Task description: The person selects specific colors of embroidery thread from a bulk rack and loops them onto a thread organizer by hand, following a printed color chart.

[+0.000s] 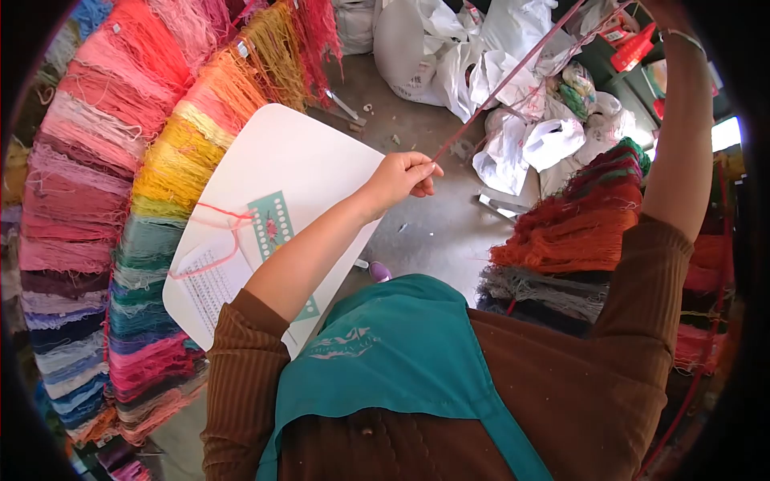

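My left hand [405, 176] is closed in a pinch on a strand of pink thread [505, 82], in front of the white tabletop [265, 144]. From those fingers the strand stretches taut up to the top right. My right hand [672, 14] is raised there, with a band at the wrist; its fingers lie mostly beyond the view's edge. On the tabletop, partly behind my left forearm, lies a teal card [269, 210] with a row of white holes and a flower picture. Pink threads [224, 211] trail from it over a printed sheet [210, 280].
Hanks of coloured thread [172, 160] hang in curved rows on the left. More red, orange and grey hanks [561, 232] hang at right. White plastic bags [497, 64] crowd the floor at the back. A red object [634, 50] is near my raised arm.
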Demonstrator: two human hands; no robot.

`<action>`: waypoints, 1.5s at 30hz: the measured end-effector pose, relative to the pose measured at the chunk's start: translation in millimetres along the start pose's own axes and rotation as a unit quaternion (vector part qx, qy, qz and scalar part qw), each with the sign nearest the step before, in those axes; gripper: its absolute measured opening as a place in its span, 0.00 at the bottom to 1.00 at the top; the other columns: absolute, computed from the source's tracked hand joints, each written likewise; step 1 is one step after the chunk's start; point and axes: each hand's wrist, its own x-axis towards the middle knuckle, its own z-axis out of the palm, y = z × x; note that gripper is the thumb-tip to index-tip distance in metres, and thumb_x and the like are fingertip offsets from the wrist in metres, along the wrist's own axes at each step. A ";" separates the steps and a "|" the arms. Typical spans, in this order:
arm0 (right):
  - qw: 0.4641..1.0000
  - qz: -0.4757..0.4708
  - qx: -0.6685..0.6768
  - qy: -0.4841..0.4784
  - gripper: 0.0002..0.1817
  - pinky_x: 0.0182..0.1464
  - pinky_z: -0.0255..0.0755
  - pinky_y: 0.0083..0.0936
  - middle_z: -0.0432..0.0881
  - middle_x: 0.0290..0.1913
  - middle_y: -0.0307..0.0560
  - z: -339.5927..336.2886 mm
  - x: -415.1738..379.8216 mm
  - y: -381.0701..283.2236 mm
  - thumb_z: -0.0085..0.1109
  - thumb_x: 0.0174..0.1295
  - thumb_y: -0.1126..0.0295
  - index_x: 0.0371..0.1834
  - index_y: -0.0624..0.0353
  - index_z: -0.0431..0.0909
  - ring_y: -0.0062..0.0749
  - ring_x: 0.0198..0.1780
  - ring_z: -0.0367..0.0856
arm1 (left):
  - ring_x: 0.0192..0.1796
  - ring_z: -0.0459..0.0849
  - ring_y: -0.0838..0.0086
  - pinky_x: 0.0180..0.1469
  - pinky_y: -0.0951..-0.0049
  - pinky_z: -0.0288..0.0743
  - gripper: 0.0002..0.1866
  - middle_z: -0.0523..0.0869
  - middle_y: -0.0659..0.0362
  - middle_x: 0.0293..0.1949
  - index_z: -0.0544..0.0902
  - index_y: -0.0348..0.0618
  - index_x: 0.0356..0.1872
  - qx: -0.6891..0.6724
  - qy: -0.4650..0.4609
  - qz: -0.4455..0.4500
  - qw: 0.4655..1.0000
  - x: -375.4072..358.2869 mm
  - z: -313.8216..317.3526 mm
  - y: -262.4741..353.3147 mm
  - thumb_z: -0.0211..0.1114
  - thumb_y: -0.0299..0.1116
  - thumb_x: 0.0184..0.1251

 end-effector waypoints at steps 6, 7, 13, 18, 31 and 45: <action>0.975 0.000 0.151 -0.160 0.12 0.15 0.46 0.22 0.70 0.21 0.35 8.1 16.3 -37.2 0.53 0.69 0.65 0.27 0.55 0.70 0.20 0.15 0.55 | 0.37 0.85 0.80 0.43 0.77 0.81 0.13 0.82 0.65 0.31 0.84 0.39 0.46 -0.005 0.014 -0.031 0.999 -10.4 -9.3 -15.4 0.56 0.38 0.80; 0.970 -0.039 0.211 -0.118 0.10 0.13 0.38 0.14 0.74 0.23 0.34 14.8 12.8 -42.6 0.52 0.71 0.70 0.30 0.59 0.74 0.12 0.13 0.51 | 0.37 0.85 0.80 0.43 0.77 0.81 0.13 0.82 0.65 0.31 0.84 0.39 0.47 -0.010 0.018 -0.033 0.999 -12.0 -9.5 -16.0 0.56 0.37 0.79; 0.964 -0.061 0.186 -0.180 0.10 0.13 0.43 0.13 0.74 0.23 0.34 38.7 -8.3 -72.3 0.53 0.72 0.70 0.30 0.59 0.74 0.12 0.14 0.54 | 0.38 0.85 0.79 0.43 0.77 0.80 0.13 0.84 0.63 0.36 0.84 0.41 0.49 0.001 0.028 -0.032 0.999 -16.8 -14.0 -17.1 0.56 0.37 0.79; 0.963 -0.076 0.158 -0.206 0.09 0.12 0.44 0.12 0.75 0.25 0.35 55.8 -35.5 -91.3 0.54 0.72 0.69 0.34 0.59 0.75 0.11 0.14 0.54 | 0.40 0.86 0.77 0.43 0.76 0.80 0.16 0.86 0.60 0.46 0.79 0.42 0.61 0.047 0.036 -0.032 0.998 -21.5 -16.4 -11.2 0.57 0.34 0.77; 0.949 -0.112 0.022 -0.293 0.09 0.11 0.45 0.09 0.75 0.29 0.33 85.1 -99.3 -110.1 0.51 0.76 0.67 0.37 0.58 0.75 0.07 0.14 0.54 | 0.40 0.88 0.76 0.45 0.75 0.81 0.24 0.85 0.53 0.51 0.70 0.39 0.71 0.042 0.128 0.164 0.977 -9.7 -0.7 57.9 0.58 0.31 0.77; 0.933 -0.132 0.054 -0.331 0.10 0.10 0.43 0.09 0.79 0.30 0.37 89.1 -104.1 -124.1 0.50 0.76 0.68 0.39 0.62 0.75 0.07 0.12 0.55 | 0.41 0.87 0.74 0.46 0.75 0.82 0.13 0.85 0.56 0.45 0.79 0.36 0.53 -0.090 0.070 0.188 0.975 -12.4 17.5 62.2 0.62 0.32 0.75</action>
